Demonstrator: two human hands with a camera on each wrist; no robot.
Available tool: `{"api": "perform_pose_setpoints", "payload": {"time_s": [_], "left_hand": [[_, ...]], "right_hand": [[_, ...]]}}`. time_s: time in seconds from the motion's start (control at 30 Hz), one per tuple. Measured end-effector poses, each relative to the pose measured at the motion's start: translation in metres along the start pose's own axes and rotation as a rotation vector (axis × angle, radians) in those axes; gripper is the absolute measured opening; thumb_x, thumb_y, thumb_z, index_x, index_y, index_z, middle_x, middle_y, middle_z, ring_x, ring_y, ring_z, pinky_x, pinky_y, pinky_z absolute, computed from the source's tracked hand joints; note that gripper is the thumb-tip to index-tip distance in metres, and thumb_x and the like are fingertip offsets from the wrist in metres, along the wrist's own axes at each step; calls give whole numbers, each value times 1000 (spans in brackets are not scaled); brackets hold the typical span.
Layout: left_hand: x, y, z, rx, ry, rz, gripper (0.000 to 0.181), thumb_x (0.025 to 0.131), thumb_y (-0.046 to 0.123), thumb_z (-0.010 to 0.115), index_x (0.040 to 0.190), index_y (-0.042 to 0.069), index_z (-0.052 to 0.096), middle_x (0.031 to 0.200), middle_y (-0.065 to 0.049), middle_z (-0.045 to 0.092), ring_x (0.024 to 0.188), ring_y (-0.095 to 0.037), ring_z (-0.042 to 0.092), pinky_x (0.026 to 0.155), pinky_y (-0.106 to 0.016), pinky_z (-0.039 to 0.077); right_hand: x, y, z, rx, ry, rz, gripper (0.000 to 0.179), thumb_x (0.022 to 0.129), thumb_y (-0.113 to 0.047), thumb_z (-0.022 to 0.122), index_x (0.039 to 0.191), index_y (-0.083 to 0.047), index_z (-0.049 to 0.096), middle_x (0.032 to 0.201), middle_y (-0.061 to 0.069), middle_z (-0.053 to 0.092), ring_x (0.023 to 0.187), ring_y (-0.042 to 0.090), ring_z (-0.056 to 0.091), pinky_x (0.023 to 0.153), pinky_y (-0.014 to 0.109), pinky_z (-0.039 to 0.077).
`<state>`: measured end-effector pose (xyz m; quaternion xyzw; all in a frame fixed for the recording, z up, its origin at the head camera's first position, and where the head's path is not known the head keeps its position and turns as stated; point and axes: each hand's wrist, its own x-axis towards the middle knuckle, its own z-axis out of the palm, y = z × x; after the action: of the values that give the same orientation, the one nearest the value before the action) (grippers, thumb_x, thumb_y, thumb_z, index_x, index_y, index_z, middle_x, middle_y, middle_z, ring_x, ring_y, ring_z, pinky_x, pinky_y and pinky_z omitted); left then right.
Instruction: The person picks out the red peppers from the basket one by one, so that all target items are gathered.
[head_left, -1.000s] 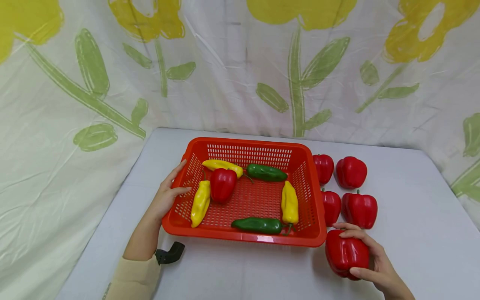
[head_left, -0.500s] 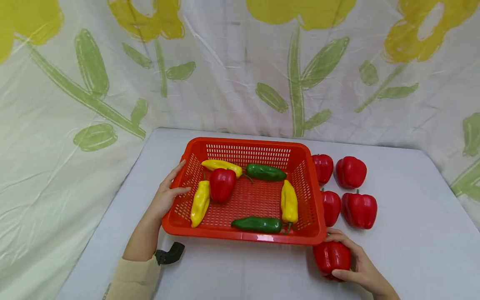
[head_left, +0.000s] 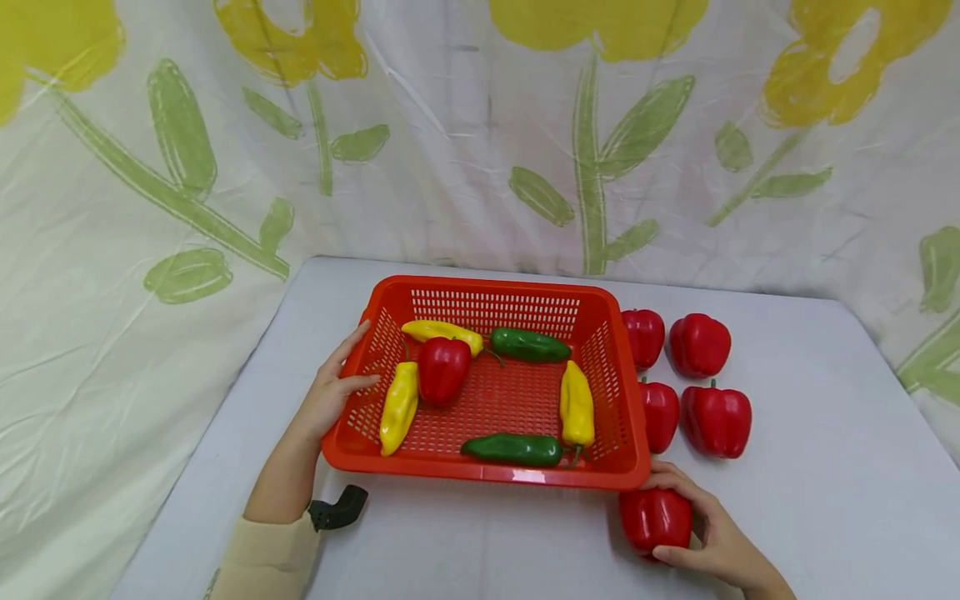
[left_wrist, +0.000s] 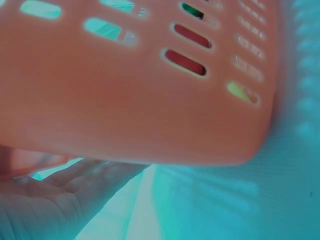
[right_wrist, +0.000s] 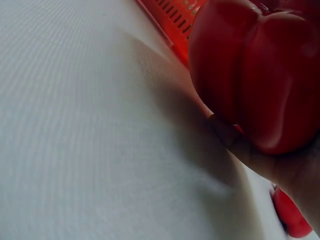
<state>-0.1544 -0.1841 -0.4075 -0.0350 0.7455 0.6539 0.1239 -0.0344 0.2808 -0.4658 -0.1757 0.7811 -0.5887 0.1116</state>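
Note:
My left hand (head_left: 326,400) holds the left rim of a red plastic basket (head_left: 480,472), thumb over the rim. In the left wrist view the basket's slotted outer wall (left_wrist: 125,115) fills most of the frame, with the hand (left_wrist: 55,200) below. A red bell pepper (head_left: 656,521) is gripped by my right hand (head_left: 712,533) just in front of the basket's near right corner. The right wrist view shows this bell pepper (right_wrist: 255,75) close up, with a shadow on the table. Inside the basket lie another red bell pepper (head_left: 444,371), yellow peppers (head_left: 400,408) and green peppers (head_left: 513,449).
Several red bell peppers (head_left: 716,421) stand on the white table (head_left: 810,450) right of the basket, the nearer ones partly hidden by its rim. A black angled piece (head_left: 339,508) sits by the left wrist. A flowered cloth (head_left: 450,167) hangs behind the table.
My right hand has moved left with the red bell pepper, from beside the basket's near right corner to just in front of it. The left hand and basket stay nearly in place.

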Motion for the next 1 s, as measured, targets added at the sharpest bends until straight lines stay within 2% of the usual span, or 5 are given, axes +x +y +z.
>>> {"api": "perform_pose_setpoints", "payload": {"time_s": [0.37,0.6,0.73,0.93,1.0], "left_hand": [[-1,1,0,8,-2,-5,71,92,5,45,148,38,16,155,-6,20,128,-33,39,88,-32,52],[0,1,0,11,-3,1,71,92,4,44,148,37,16,154,-7,21,125,-31,41,87,-31,53],[1,1,-1,13,-4,6,71,92,4,44,149,37,17,153,-8,22,122,-29,43,86,-31,53],[1,0,0,10,-3,8,71,92,4,44,148,36,17,153,-8,23,122,-28,44,86,-30,53],[1,0,0,8,-3,6,71,92,4,44,148,37,17,153,-8,23,122,-29,44,86,-29,53]], "right_hand": [[3,-3,3,-29,-17,8,60,70,-9,74,124,-11,50,129,-18,42,113,-5,41,71,29,58],[5,-3,3,-43,-18,-5,62,69,-10,76,125,-13,51,129,-13,43,113,-5,42,71,29,58],[5,-1,0,-44,-32,-23,61,69,-9,75,125,-10,50,130,-17,42,114,-6,40,72,28,57],[2,2,-5,-31,-64,-62,62,71,-7,72,127,-6,46,136,-16,36,119,-6,36,73,27,57],[1,2,-5,-39,-59,-42,65,70,-8,73,129,-6,44,136,-18,35,119,-9,35,74,26,57]]}}
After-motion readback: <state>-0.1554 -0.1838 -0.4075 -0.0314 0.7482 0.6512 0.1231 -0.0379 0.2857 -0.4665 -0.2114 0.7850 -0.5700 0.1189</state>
